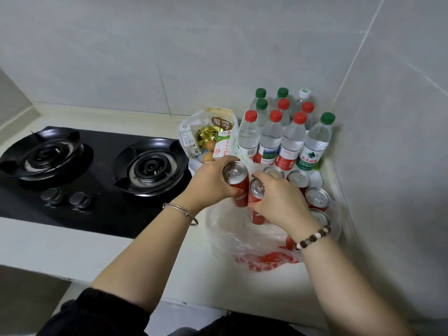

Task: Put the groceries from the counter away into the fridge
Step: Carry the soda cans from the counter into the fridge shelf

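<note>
1. Over the right end of the table (97, 248), the left hand (211, 183) has its fingers curled round a red can (236, 177), gripping it by the side and holding it tilted, top toward the camera.
2. Just beside it, the right hand (278, 200) grips a second red can (255, 192) from the right. The two cans look to be touching or very nearly so.
3. Below both hands lies a crumpled plastic bag (242, 238) with red print. More cans (299, 179) stand upright just beyond the right hand, near the wall.
4. Behind the cans, a cluster of water bottles (269, 139) with red and green caps fills the corner. To their left a white grocery bag (208, 122) holds a milk carton (221, 146) and eggs (209, 151).
5. Farther left sits a black gas hob (97, 166), well apart from the groceries.
6. The step in hand looks to be the pick-up of two cans, one per hand. The task seems early: bottles, cans and the bagged food are all on the table.
7. The fridge is not in view, so the next move calls for a turn away from the table with both cans. With both hands full, one can may have to be tucked or set down if the fridge door needs opening.
</note>
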{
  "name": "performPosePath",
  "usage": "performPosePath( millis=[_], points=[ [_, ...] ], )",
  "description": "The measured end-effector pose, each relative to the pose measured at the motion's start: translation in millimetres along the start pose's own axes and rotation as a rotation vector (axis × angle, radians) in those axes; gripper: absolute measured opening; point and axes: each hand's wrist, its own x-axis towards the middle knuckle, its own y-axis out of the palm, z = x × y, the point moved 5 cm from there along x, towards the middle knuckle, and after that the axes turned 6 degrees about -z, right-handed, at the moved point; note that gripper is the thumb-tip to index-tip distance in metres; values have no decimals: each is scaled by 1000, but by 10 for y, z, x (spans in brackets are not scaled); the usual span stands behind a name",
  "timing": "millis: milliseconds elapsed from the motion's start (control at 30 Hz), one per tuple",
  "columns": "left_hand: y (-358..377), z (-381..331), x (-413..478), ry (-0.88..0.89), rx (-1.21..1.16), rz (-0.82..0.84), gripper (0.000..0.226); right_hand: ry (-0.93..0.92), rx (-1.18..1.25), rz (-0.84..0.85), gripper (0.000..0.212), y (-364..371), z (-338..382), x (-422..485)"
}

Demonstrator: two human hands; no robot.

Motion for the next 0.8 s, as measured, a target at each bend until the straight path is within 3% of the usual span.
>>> performPosePath(
  millis=[200,433,800],
  points=[
    [-613,53,-209,-91,-268,-255,76,-76,220,-136,77,-338,551,47],
    [-1447,277,-775,-194,-361,-504,72,-209,410,-72,80,-315,1365,77],
    [-2451,513,-2518,-380,-311,-849,55,-547,681,82,46,-62,2925,-534]
  ],
)
